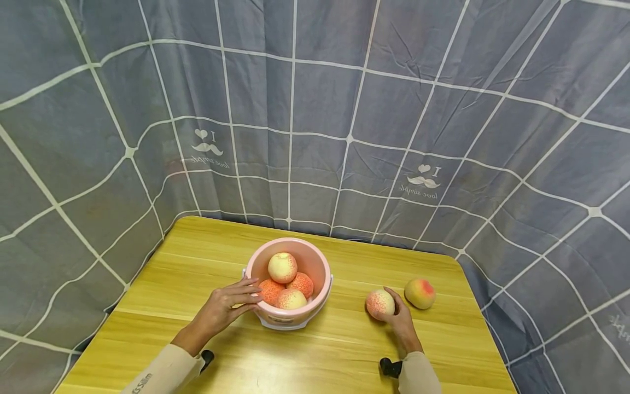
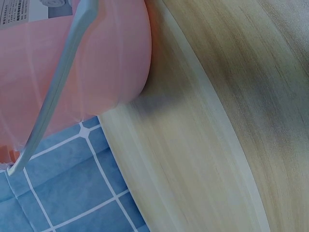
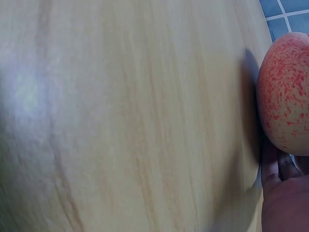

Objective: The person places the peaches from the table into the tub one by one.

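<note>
In the head view my left hand (image 1: 223, 306) rests at the left side of a pink bucket (image 1: 320, 262), its extended fingers touching the rim. The left wrist view has the bucket's side (image 2: 116, 58) and its pale handle (image 2: 60, 92), but not the hand. Inside the bucket lie several peaches, with a pale yellow one (image 1: 283, 267) on top. My right hand (image 1: 402, 323) holds a red-speckled peach (image 1: 380, 303) by its right side, fingers and thumb around it. The right wrist view catches this peach (image 3: 287, 94) at its right edge, partly cut off.
Another peach (image 1: 420, 294), yellow with a red patch, sits on the wooden table (image 1: 197, 262) just right of my right hand. A grey-blue curtain (image 1: 315, 137) with white lines hangs behind the table and along both sides.
</note>
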Action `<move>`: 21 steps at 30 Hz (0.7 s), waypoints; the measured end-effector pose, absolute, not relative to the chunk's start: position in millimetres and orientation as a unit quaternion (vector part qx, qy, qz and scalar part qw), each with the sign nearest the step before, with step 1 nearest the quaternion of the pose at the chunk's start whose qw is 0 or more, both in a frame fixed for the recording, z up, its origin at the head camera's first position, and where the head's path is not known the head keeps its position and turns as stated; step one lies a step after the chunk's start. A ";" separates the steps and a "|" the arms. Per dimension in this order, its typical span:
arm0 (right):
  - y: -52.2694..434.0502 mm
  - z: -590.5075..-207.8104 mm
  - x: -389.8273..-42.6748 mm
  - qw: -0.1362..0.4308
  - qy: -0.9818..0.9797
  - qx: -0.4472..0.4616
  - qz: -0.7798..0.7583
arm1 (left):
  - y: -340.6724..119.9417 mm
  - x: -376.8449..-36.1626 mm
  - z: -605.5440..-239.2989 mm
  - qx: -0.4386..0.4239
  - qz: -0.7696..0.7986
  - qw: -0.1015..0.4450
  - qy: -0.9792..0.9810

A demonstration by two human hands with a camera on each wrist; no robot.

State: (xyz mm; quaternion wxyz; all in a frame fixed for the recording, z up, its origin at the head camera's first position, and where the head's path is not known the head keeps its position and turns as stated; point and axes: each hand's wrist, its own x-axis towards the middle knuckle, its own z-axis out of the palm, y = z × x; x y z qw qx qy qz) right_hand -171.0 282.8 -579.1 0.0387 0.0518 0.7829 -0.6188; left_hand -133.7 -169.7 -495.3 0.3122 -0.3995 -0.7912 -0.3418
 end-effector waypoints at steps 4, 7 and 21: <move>283.7 -583.6 -169.5 0.025 0.789 0.052 -0.611 | -169.4 -133.4 -496.5 -0.398 -0.339 0.311 -0.794; 283.3 -583.6 -167.7 0.017 0.791 0.050 -0.610 | -169.4 -133.3 -496.9 -0.398 -0.337 0.310 -0.795; 280.5 -584.9 -167.5 -0.010 0.785 0.067 -0.615 | -169.0 -132.4 -495.6 -0.397 -0.335 0.311 -0.795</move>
